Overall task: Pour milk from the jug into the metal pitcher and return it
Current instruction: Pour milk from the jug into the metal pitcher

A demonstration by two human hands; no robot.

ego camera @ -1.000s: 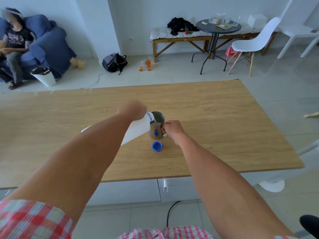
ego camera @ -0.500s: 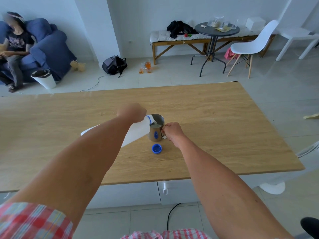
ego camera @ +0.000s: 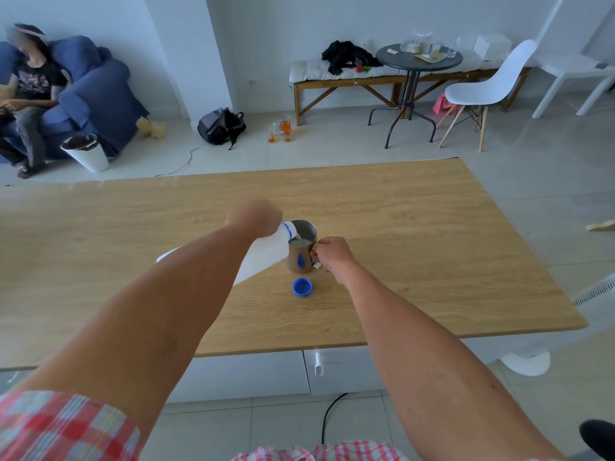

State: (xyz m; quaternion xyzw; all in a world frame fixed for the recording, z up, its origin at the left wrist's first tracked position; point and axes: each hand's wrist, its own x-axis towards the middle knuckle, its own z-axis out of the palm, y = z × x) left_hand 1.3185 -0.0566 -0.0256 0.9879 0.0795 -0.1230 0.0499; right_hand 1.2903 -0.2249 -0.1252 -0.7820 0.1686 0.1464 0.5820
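Milk going from the jug into the metal pitcher, mid-table.

I see the left hand (ego camera: 254,216) wrapped around the white jug (ego camera: 266,249), tipped steeply so its blue-ringed mouth sits over the rim of the metal pitcher (ego camera: 301,249), where pale milk shows inside. The right hand (ego camera: 331,254) pinches the pitcher's handle, fingers curled (upright, standing on the wooden table (ego camera: 432,261)). The blue cap (ego camera: 302,287) lies open side up just in front of the pitcher, apart from it.
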